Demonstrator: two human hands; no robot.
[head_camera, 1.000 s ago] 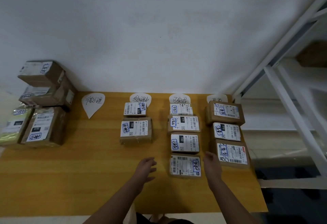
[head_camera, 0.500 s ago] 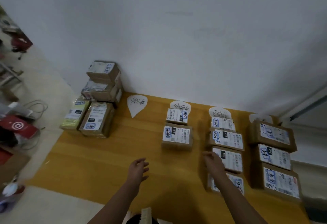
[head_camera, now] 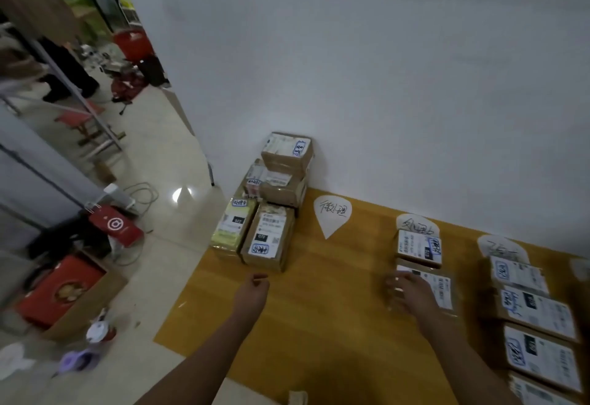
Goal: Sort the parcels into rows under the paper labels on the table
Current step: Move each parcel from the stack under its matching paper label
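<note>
Below, a yellow wooden table (head_camera: 319,308) was seen against a white wall (head_camera: 383,85), its left edge running diagonally toward the lower left with pale floor (head_camera: 159,165) beyond it. A broad bare strip of tabletop lay open between the unsorted pile at the far left corner and the sorted rows on the right.

The unsorted pile (head_camera: 271,200) was made up of brown parcels: two stacked against the wall, and in front of them a pale yellow-green parcel (head_camera: 230,225) just beside a brown parcel (head_camera: 267,238), both lying flat with their long axes running away from the viewer and printed labels facing up.

A teardrop paper label (head_camera: 332,213) with nothing under it was seen pointing toward the viewer. Two more paper labels (head_camera: 417,224) (head_camera: 503,246) headed rows of parcels lying flat, labels upward, long axes across the table.

The left hand (head_camera: 252,292) was held above the bare tabletop just before the brown parcel, fingers curled loosely inward, holding nothing. The right hand (head_camera: 410,291) was laid on the second parcel (head_camera: 427,286) of the middle row, fingers spread on its near left corner; whether it was gripped could not be told, as that area was blurred.

On the floor at left, a cardboard box (head_camera: 79,296) holding a red item was seen.
</note>
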